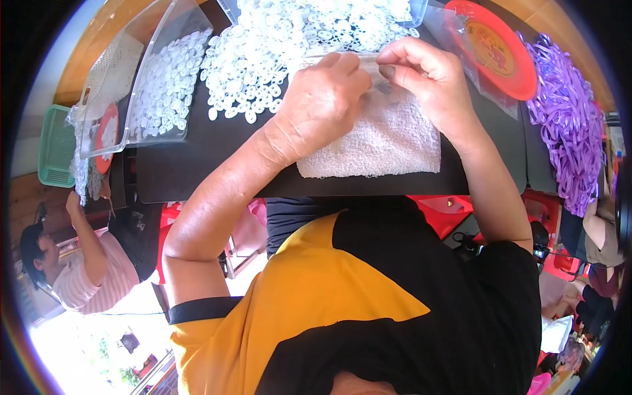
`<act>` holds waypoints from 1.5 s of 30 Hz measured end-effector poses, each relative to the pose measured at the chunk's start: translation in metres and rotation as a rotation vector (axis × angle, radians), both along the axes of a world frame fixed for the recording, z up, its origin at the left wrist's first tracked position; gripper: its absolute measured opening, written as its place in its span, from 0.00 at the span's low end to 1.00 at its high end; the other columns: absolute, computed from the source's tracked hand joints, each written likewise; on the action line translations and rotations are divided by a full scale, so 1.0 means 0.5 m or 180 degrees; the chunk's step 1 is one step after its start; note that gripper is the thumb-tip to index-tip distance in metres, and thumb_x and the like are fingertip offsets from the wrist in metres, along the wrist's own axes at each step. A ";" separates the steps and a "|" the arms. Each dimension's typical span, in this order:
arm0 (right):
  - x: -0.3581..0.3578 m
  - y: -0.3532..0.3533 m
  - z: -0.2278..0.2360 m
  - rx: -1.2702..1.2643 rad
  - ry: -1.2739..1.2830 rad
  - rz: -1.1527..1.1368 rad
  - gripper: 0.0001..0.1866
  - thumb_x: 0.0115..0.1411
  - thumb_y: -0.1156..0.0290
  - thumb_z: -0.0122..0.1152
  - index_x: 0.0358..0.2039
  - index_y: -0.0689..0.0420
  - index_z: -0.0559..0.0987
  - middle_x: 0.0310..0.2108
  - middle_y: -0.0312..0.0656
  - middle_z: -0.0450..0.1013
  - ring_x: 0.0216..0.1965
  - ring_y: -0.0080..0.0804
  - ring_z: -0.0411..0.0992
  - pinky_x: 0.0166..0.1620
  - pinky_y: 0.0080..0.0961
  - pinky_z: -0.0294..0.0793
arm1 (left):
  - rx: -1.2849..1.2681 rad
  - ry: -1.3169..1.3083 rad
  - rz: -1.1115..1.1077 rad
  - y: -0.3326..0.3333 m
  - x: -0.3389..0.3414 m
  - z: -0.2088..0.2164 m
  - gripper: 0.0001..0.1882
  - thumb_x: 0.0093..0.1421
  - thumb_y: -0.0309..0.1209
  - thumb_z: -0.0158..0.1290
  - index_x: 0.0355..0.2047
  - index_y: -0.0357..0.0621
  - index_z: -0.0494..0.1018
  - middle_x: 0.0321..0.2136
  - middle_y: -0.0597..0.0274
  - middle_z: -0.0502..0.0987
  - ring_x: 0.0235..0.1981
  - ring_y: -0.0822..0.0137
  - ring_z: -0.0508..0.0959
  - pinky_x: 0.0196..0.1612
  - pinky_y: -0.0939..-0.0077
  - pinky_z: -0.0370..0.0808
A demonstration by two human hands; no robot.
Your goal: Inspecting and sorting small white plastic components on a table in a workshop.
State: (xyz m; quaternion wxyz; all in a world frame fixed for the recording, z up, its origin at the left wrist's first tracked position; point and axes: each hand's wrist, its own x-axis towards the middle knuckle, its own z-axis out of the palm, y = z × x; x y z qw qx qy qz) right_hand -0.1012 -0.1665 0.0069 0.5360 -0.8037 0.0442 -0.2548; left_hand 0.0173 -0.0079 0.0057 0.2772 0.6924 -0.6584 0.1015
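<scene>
My left hand [327, 99] is closed, its fingers curled down at the far edge of a white towel [375, 150]. Whatever its fingertips hold is hidden behind the knuckles. Facing it, my right hand [429, 74] pinches with thumb and forefinger, and anything between them is too small to name. Something clear and shiny, perhaps thin plastic, shows between the two hands above the towel. Just beyond them spreads a big heap of small white oval ring-like plastic pieces [263, 49], some loose on the dark table [217, 155].
At left, a clear plastic box [125, 135] holds more white pieces; a green basket [56, 148] lies farther left. A red round plate [494, 49] and a pile of purple straps [559, 118] lie at right. Another person [92, 266] works at left; others are at right.
</scene>
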 end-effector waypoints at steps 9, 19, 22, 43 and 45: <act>-0.001 0.000 0.003 -0.0047 0.0095 0.0013 0.04 0.56 0.78 0.59 0.33 0.62 0.78 0.25 0.35 0.76 0.29 0.17 0.71 0.35 0.17 0.71 | 0.0118 0.1016 0.0076 0.012 -0.006 0.005 0.03 0.55 0.24 0.55 0.30 0.38 0.74 0.26 0.61 0.73 0.28 0.66 0.76 0.33 0.74 0.75; -0.001 0.010 0.010 -0.0093 0.0564 0.0556 0.07 0.61 0.73 0.56 0.34 0.64 0.77 0.22 0.40 0.72 0.26 0.21 0.71 0.31 0.22 0.69 | 0.0033 0.2424 0.0321 0.033 -0.024 0.005 0.06 0.59 0.25 0.53 0.35 0.35 0.74 0.25 0.67 0.74 0.28 0.79 0.71 0.34 0.84 0.71; -0.003 0.009 0.012 -0.0343 0.0533 0.0615 0.07 0.60 0.73 0.56 0.34 0.64 0.76 0.22 0.42 0.73 0.25 0.24 0.71 0.31 0.23 0.69 | -0.0178 0.2444 0.0334 0.030 -0.032 0.007 0.04 0.54 0.23 0.54 0.30 0.34 0.74 0.26 0.54 0.77 0.26 0.63 0.79 0.31 0.73 0.76; -0.011 0.031 0.014 -0.1483 0.0140 0.0527 0.05 0.57 0.74 0.59 0.33 0.59 0.73 0.27 0.48 0.75 0.31 0.49 0.75 0.31 0.32 0.72 | -0.0172 0.4060 0.0636 0.060 -0.038 0.020 0.06 0.60 0.27 0.53 0.32 0.37 0.77 0.20 0.68 0.74 0.20 0.81 0.69 0.23 0.88 0.65; -0.009 0.030 0.009 -0.1834 0.0071 0.0722 0.07 0.55 0.77 0.59 0.36 0.58 0.74 0.28 0.47 0.75 0.31 0.44 0.76 0.33 0.29 0.73 | -0.0282 0.4076 0.0737 0.072 -0.037 0.023 0.06 0.59 0.27 0.53 0.32 0.38 0.78 0.19 0.69 0.73 0.19 0.82 0.69 0.22 0.88 0.64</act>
